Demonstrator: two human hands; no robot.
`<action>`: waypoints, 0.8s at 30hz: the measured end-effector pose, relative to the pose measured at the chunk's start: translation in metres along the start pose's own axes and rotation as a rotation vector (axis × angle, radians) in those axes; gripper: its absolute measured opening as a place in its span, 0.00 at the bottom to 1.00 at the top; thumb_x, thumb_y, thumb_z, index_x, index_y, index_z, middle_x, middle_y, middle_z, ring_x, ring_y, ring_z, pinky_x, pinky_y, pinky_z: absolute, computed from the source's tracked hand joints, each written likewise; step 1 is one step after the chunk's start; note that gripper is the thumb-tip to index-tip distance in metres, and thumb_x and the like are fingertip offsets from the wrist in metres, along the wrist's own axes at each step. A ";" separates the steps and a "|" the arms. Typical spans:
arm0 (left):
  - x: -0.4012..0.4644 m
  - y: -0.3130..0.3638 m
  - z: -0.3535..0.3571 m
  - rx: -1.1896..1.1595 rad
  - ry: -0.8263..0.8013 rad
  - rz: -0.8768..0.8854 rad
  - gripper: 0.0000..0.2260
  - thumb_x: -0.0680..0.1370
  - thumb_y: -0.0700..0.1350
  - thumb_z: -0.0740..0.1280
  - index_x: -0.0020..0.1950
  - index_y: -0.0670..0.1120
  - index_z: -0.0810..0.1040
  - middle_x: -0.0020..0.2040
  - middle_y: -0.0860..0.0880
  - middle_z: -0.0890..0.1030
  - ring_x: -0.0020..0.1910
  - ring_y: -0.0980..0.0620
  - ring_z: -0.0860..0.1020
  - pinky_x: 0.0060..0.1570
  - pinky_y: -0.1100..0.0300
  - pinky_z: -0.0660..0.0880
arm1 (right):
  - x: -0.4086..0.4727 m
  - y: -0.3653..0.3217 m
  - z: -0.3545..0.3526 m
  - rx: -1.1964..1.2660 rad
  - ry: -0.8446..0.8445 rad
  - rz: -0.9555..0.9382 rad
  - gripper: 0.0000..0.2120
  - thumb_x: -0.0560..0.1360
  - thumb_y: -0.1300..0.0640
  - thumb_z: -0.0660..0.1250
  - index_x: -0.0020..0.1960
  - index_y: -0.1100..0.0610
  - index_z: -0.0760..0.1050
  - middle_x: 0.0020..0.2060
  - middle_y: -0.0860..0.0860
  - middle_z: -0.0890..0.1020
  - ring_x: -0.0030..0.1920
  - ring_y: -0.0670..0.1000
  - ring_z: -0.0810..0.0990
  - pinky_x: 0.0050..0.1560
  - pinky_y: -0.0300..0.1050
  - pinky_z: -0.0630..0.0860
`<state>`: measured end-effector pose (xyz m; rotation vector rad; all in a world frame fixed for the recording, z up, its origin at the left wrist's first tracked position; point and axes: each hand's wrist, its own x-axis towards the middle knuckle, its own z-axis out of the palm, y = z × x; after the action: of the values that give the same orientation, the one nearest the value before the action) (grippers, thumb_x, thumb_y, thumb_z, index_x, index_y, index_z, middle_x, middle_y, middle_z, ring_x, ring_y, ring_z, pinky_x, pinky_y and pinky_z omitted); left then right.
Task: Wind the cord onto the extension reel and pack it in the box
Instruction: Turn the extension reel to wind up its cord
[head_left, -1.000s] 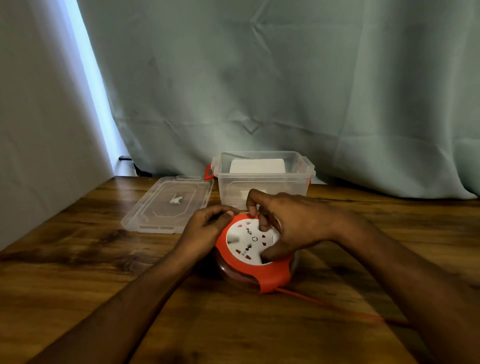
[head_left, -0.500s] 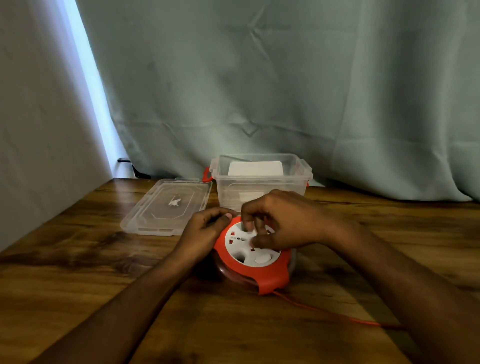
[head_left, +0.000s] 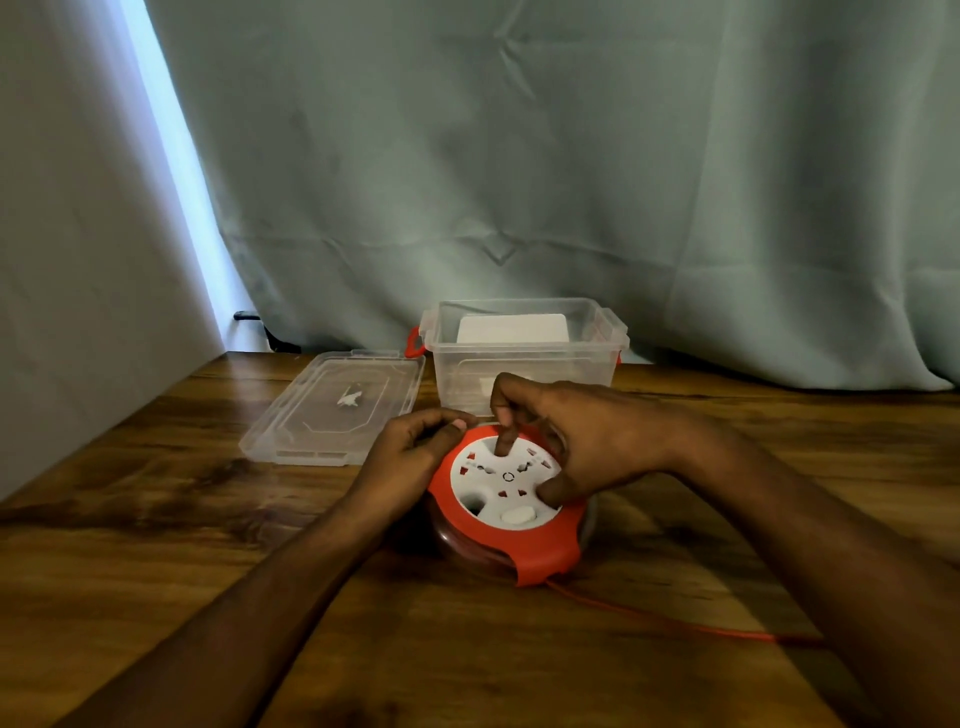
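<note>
Since half a second ago, the white socket face has turned under my right hand (head_left: 587, 441): its oval button now sits at the near edge, and less loose cord (head_left: 691, 626) trails across the worktop (head_left: 156, 519). The extension reel (head_left: 511, 506) lies flat directly beneath both hands. Right grip: index fingertip pressed into a recess at the far side of the face, thumb bearing on its right side, remaining fingers curled over the rim. Left hand (head_left: 410, 457): fingers curled against the red housing's left edge, steadying it. Beyond the grip stands the clear box (head_left: 524, 364), open; its lid (head_left: 332, 410) lies to the left of that.

Assessment: the reel appears rigid moulded plastic, light to moderate in weight, smooth at the rim and liable to skate if not braced. The cord looks thin and limp; it may snag where it enters the housing. For lifting, take hold across the red rim with both hands, not by the turning face.
</note>
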<state>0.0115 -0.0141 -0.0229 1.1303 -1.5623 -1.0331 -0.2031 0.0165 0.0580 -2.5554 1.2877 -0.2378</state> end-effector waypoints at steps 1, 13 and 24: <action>0.000 0.000 0.000 0.001 0.000 0.004 0.10 0.83 0.47 0.64 0.58 0.50 0.85 0.50 0.51 0.88 0.46 0.53 0.87 0.43 0.61 0.82 | -0.001 -0.002 0.000 -0.008 0.001 0.000 0.31 0.66 0.52 0.82 0.57 0.41 0.64 0.54 0.42 0.81 0.51 0.45 0.82 0.36 0.38 0.82; -0.002 0.003 0.000 -0.008 -0.007 -0.003 0.09 0.83 0.46 0.64 0.57 0.51 0.84 0.50 0.51 0.88 0.46 0.53 0.87 0.43 0.62 0.83 | 0.006 -0.011 0.012 -0.242 0.024 0.035 0.24 0.70 0.32 0.73 0.38 0.52 0.74 0.35 0.46 0.82 0.37 0.45 0.82 0.34 0.37 0.74; -0.003 0.005 0.000 -0.042 -0.041 -0.011 0.09 0.84 0.44 0.64 0.55 0.47 0.85 0.47 0.45 0.88 0.45 0.45 0.87 0.45 0.53 0.84 | 0.001 -0.009 0.000 -0.030 -0.024 -0.018 0.36 0.71 0.68 0.74 0.70 0.38 0.70 0.52 0.28 0.77 0.43 0.41 0.81 0.38 0.47 0.84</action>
<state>0.0111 -0.0099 -0.0188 1.0965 -1.5610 -1.0972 -0.1954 0.0206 0.0611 -2.5875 1.2696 -0.1924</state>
